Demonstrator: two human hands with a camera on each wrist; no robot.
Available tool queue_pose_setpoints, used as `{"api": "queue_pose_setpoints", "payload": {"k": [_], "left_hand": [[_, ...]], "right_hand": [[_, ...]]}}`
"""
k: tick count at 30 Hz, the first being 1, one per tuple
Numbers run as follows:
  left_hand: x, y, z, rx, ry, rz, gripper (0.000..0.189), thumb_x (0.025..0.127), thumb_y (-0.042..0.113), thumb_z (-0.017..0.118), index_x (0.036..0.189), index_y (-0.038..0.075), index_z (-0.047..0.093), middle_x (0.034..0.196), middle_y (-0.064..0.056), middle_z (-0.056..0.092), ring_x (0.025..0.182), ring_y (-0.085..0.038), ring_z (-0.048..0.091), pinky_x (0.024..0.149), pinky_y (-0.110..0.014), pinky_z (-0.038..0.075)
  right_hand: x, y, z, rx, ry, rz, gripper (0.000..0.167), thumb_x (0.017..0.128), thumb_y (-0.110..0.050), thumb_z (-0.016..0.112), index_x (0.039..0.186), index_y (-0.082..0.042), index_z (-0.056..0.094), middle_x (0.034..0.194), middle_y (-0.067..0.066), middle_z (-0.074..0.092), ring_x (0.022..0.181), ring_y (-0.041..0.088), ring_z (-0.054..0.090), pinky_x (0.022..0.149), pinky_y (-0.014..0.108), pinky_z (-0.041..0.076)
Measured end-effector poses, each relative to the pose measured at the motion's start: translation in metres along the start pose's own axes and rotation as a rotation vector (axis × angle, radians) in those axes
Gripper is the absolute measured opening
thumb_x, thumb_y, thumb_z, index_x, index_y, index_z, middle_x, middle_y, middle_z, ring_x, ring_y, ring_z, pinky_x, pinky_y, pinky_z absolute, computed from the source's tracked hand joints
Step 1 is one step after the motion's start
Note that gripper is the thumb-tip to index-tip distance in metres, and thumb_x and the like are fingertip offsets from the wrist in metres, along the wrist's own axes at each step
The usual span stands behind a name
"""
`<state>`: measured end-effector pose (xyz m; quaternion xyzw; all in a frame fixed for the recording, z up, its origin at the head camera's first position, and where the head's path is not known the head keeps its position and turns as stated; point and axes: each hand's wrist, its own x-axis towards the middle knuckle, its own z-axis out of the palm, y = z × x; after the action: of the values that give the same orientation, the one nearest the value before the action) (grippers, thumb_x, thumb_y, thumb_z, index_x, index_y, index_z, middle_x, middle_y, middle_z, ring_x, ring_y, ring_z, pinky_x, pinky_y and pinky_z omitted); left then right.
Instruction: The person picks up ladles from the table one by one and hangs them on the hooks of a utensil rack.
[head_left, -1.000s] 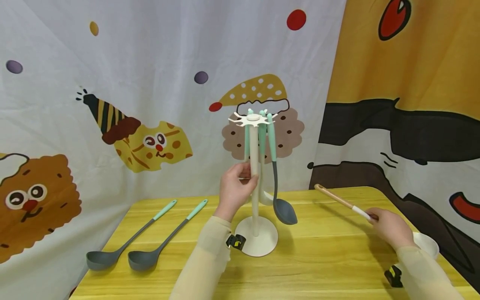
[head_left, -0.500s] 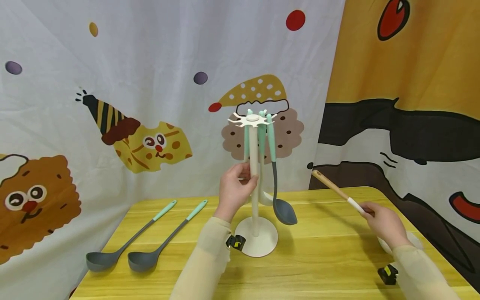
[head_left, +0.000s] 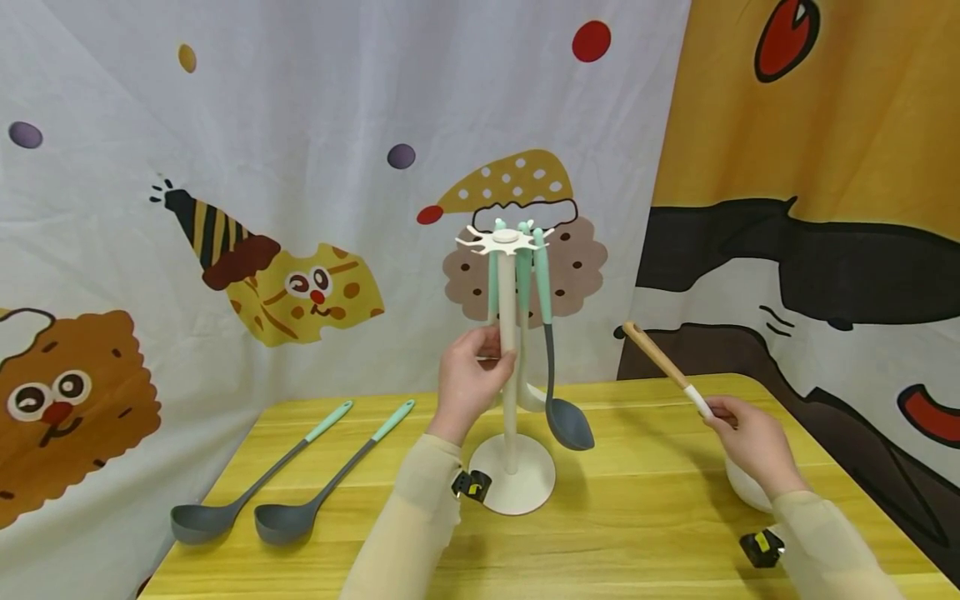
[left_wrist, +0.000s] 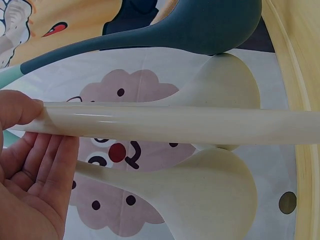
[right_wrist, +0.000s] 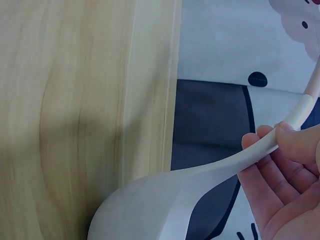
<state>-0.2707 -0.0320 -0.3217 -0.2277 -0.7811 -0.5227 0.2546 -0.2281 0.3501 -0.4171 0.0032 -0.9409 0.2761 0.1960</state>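
Note:
My left hand [head_left: 468, 379] pinches the cream pole [left_wrist: 175, 122] of a utensil stand between thumb and fingers. From the stand's hooked top [head_left: 506, 241] hangs a dark grey ladle [head_left: 568, 423] with a mint handle. Behind the pole hang two more mint-handled utensils with cream heads [left_wrist: 215, 200]. At the right, my right hand [head_left: 757, 446] grips the neck of a white ladle [right_wrist: 225, 165] that has a wooden handle [head_left: 656, 354]. This handle tilts up and to the left, and the bowl hangs low behind the wrist, partly hidden.
Two dark grey ladles with mint handles, a left one [head_left: 206, 521] and a right one [head_left: 287, 522], lie side by side at the table's left. The stand's round base [head_left: 525, 492] rests mid-table. A printed cartoon curtain [head_left: 322, 108] hangs behind the wooden table [head_left: 637, 533].
My right hand has moved left with the white ladle, and its wooden handle end has risen and tilted more upright. The left hand and the stand have stayed in place.

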Motion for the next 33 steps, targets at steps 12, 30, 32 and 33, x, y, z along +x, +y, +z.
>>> {"api": "queue_pose_setpoints", "payload": {"k": [12,30,32,33], "left_hand": [[0.0,-0.001,0.0,0.025,0.0,0.006,0.02,0.087,0.006,0.073,0.106,0.0,0.07,0.092,-0.009,0.065,0.082,-0.021,0.066,0.072,-0.026,0.058],[0.0,-0.004,0.0,0.016,0.006,0.04,0.019,0.087,0.005,0.073,0.105,0.001,0.07,0.091,-0.009,0.066,0.082,-0.021,0.067,0.071,-0.024,0.058],[0.0,-0.004,0.0,0.014,0.006,0.036,0.02,0.087,0.005,0.073,0.106,0.001,0.07,0.092,-0.009,0.066,0.082,-0.021,0.067,0.071,-0.023,0.058],[0.0,-0.004,0.0,0.013,0.006,0.032,0.02,0.087,0.005,0.073,0.106,0.001,0.07,0.092,-0.009,0.066,0.082,-0.021,0.067,0.071,-0.023,0.058]], "right_hand": [[-0.001,-0.017,0.01,0.079,0.054,-0.029,0.025,0.095,-0.004,0.065,0.117,0.007,0.064,0.103,0.024,0.068,0.095,0.045,0.064,0.076,0.057,0.053],[0.003,-0.043,0.02,0.166,0.089,-0.043,0.022,0.095,-0.005,0.065,0.116,0.004,0.064,0.104,0.02,0.07,0.096,0.041,0.066,0.077,0.052,0.055],[0.003,-0.049,0.02,0.175,0.087,-0.047,0.023,0.096,-0.006,0.065,0.117,0.003,0.064,0.104,0.019,0.07,0.097,0.04,0.066,0.077,0.048,0.055],[0.003,-0.052,0.019,0.182,0.086,-0.049,0.023,0.096,-0.007,0.065,0.117,0.003,0.064,0.104,0.019,0.07,0.097,0.039,0.066,0.077,0.045,0.055]]}}
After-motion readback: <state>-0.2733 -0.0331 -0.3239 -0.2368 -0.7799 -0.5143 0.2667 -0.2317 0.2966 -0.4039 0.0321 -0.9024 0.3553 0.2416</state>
